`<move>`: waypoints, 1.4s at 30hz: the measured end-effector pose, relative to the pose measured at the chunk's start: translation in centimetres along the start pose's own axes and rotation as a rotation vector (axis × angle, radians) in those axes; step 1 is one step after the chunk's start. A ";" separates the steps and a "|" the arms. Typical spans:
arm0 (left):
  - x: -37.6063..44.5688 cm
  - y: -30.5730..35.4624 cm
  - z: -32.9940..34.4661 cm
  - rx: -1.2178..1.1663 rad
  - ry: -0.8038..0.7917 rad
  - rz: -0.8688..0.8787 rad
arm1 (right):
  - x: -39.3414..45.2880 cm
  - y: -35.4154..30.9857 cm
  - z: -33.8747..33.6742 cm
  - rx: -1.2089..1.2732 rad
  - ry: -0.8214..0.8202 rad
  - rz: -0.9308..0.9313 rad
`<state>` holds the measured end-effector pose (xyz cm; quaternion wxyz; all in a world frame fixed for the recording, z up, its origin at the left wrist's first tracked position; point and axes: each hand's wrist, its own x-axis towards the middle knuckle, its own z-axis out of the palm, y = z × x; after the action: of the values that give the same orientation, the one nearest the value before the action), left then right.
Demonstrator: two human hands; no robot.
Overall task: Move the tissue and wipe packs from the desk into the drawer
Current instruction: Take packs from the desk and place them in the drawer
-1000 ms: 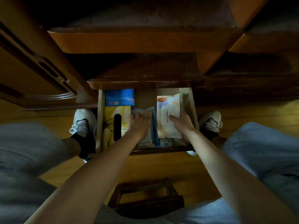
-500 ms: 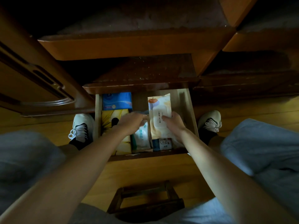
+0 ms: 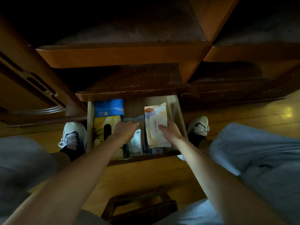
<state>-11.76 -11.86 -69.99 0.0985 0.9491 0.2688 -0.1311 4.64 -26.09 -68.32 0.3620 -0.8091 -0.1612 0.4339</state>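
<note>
The wooden drawer (image 3: 90, 120) is pulled out below the desk. Inside lie a blue tissue pack (image 3: 109, 108) at the back left, a yellow tissue box (image 3: 100, 127) with a dark slot in front of it, teal-and-white small packs (image 3: 136, 143) in the middle, and a long white wipe pack (image 3: 156, 125) on the right. My left hand (image 3: 125, 131) reaches over the middle packs, its fingers curled round their far end. My right hand (image 3: 170, 131) holds the white wipe pack by its right edge, thumb on top.
Dark desk shelves (image 3: 129, 54) overhang the drawer's back. A cabinet door (image 3: 32, 88) stands open at the left. My white shoes (image 3: 73, 135) (image 3: 198, 125) flank the drawer on the wooden floor. A small wooden stool (image 3: 141, 207) sits below my arms.
The white wipe pack shifted left, closer to the middle packs. My left hand slid from the middle packs toward the yellow box, then back over their far end.
</note>
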 end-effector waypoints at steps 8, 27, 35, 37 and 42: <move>-4.3 -7.4 -4.9 -0.461 0.243 -0.272 | 0.0 0.0 1.9 0.022 -0.026 0.005; -1.3 -4.5 -4.6 -0.581 0.040 -0.211 | 1.2 -0.2 6.6 -1.204 -0.045 -0.425; 0.9 -1.9 -0.1 -0.036 -0.080 -0.062 | 1.6 1.0 4.1 -1.023 0.099 -0.493; 0.7 -1.9 0.2 -0.001 -0.080 -0.037 | 1.6 0.5 4.7 -1.026 0.025 -0.467; 0.1 -0.2 0.2 0.192 -0.073 0.082 | 2.5 0.0 5.2 -1.163 -0.057 -0.335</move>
<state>-11.84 -11.70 -70.19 0.0222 0.9591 0.2121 -0.1864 1.83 -22.31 -71.68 -0.0809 -0.8260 -0.5068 0.2333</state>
